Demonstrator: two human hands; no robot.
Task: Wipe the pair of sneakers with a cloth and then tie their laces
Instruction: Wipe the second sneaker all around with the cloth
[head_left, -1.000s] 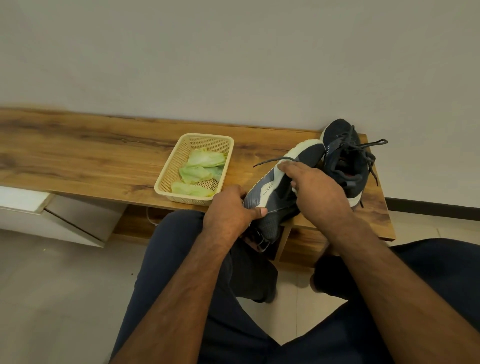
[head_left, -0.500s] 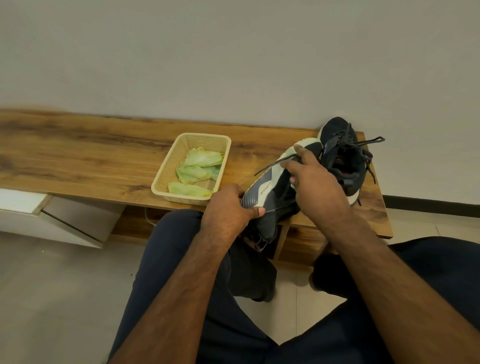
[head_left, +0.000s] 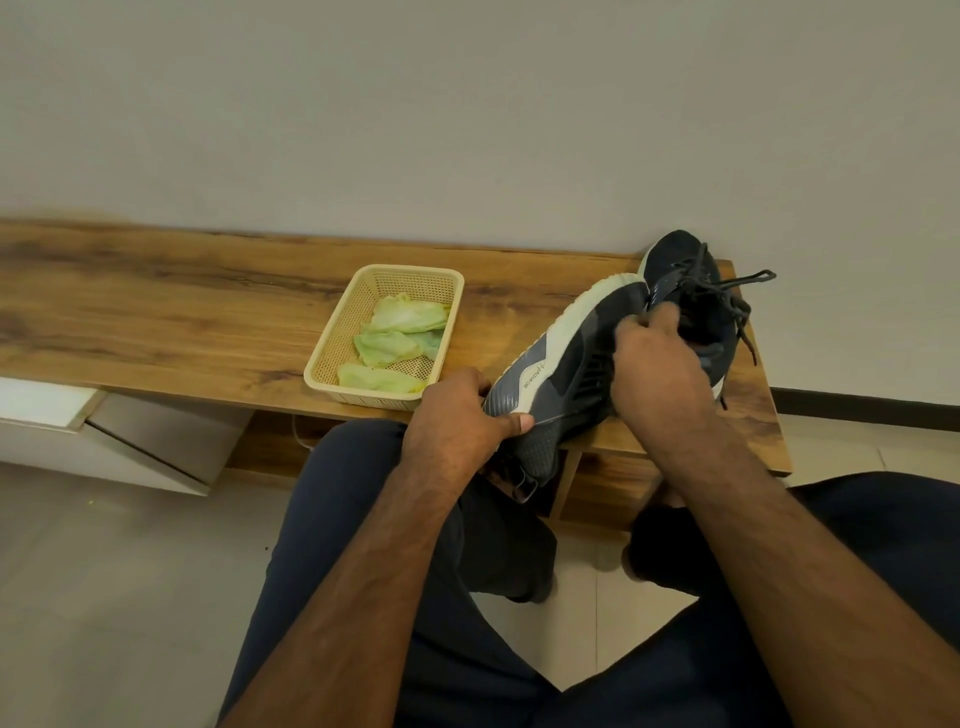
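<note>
1. Head view: the left hand (head_left: 460, 415) gripped the heel end of the near sneaker (head_left: 563, 369), its thumb curled over the grey side panel; that heel hung past the front edge of the wooden bench (head_left: 156, 322), while the toe pointed toward the bench's back right corner
2. The near sneaker lay tilted on its side, its pale sole turned to the left
3. The right hand (head_left: 660, 364) rested on the upper of the near sneaker with its fingers curled; what they pinched could not be told, since the fingertips were hidden against the dark shoe
4. The far sneaker (head_left: 691, 291) sat at the back right corner of the bench, touching the near one, with its loose laces (head_left: 740, 291) trailing toward the right edge
5. A beige basket (head_left: 332, 343) stood at the front edge, left of the sneakers, holding pale green cloths (head_left: 397, 332)
6. The person's dark trousers (head_left: 322, 519) filled the bottom of the view
</note>
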